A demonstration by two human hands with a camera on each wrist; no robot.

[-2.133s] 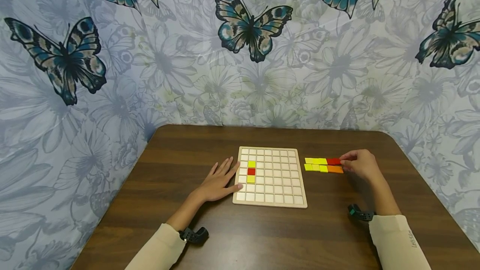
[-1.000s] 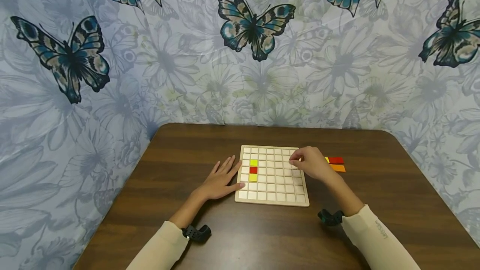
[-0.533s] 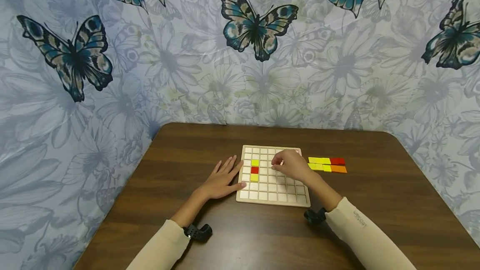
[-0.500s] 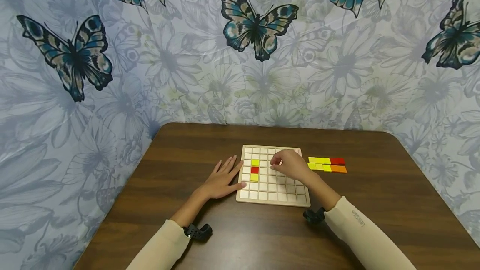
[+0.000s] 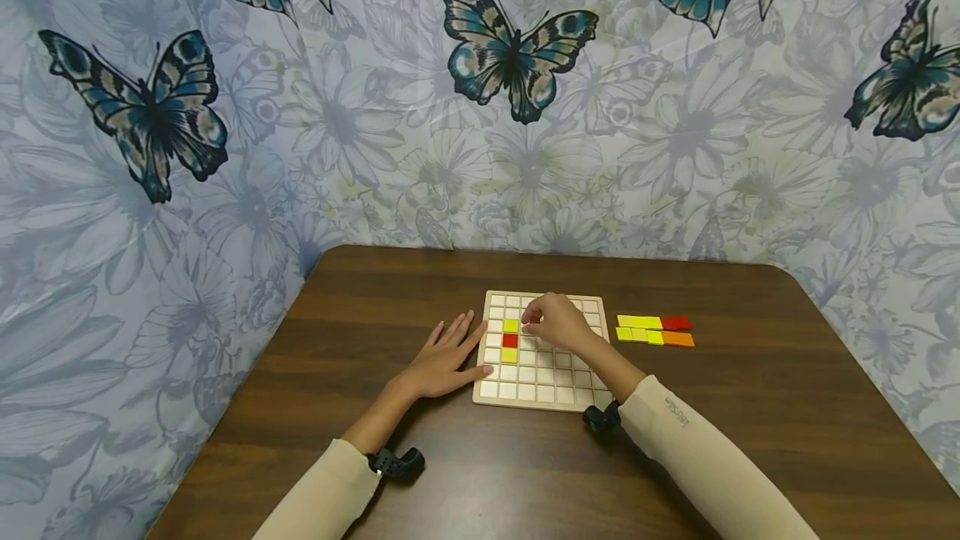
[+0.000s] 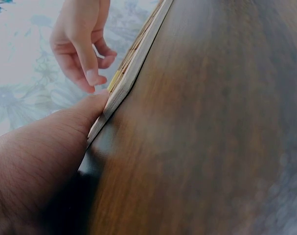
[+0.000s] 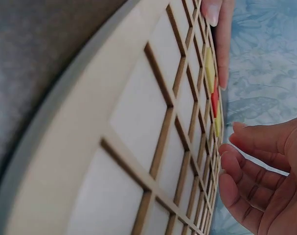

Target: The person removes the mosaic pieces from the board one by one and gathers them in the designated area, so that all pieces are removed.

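A pale wooden grid board [image 5: 545,395] lies on the table, with yellow tiles [image 5: 510,326] above and below a red tile [image 5: 510,341] in one column. My left hand [image 5: 438,367] rests flat with fingers spread at the board's left edge, its thumb on the rim. Over the upper middle of the grid, just right of the coloured column, my right hand [image 5: 558,323] has thumb and fingertips drawn together in a pinch. The small tile in that pinch is hidden by the fingers, so its colour does not show.
Right of the board lie two rows of loose tiles: yellow tiles [image 5: 639,322] with red tiles [image 5: 676,323], and yellow beside orange tiles [image 5: 678,340]. A butterfly-print cloth [image 5: 517,173] hangs behind the brown wooden table [image 5: 487,490].
My right hand has left the right end of the loose tile rows and moved left across the board, up to the coloured column. The left hand stays on the board's edge.
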